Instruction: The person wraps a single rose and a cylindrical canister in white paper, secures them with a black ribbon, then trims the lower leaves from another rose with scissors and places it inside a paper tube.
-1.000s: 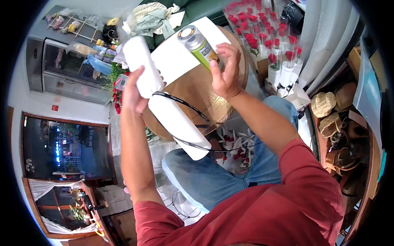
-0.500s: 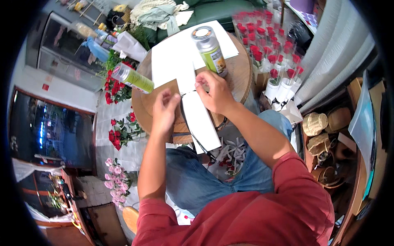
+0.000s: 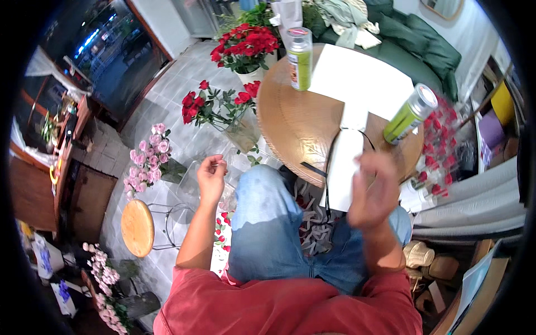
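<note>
On the round wooden table (image 3: pixel 285 123) lies white wrapping paper (image 3: pixel 363 72), wide at the far end and gathered at a narrow waist. Its near strip (image 3: pixel 343 173) reaches over the table's edge toward my knees. A thin black ribbon (image 3: pixel 330 178) is around the waist, its ends trailing. My left hand (image 3: pixel 211 177) is off to the table's left, above the floor, fingers curled together; whatever they may pinch is too small to make out. My right hand (image 3: pixel 374 190) is raised by the paper's near end, blurred by motion. Its grip cannot be read.
Two green spray cans (image 3: pixel 300 64) (image 3: pixel 406 118) stand on the table, either side of the paper. Red roses (image 3: pixel 245 47) and pink roses (image 3: pixel 148 159) are in containers on the left. A round wooden stool (image 3: pixel 137 228) stands near them. Wrapped red roses (image 3: pixel 438 145) are at the right.
The view has turned left. Both hands have come away from the paper's waist: the left out to the side, the right back toward me. The paper and cans remain on the table.
</note>
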Demonstrator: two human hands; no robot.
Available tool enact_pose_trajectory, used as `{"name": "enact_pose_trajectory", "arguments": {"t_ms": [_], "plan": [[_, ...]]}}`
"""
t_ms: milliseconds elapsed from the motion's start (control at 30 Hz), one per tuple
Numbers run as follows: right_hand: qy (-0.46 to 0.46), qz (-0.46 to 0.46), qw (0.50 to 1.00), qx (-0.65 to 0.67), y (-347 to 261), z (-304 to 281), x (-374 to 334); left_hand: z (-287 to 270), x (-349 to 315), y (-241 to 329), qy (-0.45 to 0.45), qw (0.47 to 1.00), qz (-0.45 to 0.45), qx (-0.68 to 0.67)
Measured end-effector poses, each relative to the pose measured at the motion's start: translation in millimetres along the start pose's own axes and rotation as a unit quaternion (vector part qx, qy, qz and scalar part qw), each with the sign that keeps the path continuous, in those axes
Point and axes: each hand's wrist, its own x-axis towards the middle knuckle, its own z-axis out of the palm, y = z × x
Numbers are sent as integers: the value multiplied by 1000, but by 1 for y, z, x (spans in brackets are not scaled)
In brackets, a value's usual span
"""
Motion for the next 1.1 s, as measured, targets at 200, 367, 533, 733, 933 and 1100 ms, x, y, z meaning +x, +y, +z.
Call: {"name": "enact_pose_trajectory", "arguments": {"t_ms": [200,367,533,733,933,1100], "plan": [[-224,13,932,284,-110,104,-21,-25,77,-60,25,995,-101,-2],[-188,166,899,359,-113,239,-16,-10,177,-105,101,966,-197,-132],[-167,240,939,179,-35,334,-88,6,246,-157,173,935,-253,-179],[-241,327,896,179,-24,347,-98,-15,274,-188,237,924,-189,-234],[-235,388,873,179,-22,356,-92,32,265,-172,85,950,-156,-256],[-252,400,856,208,-42,361,-94,4,290,-189,315,925,-151,-152]]}}
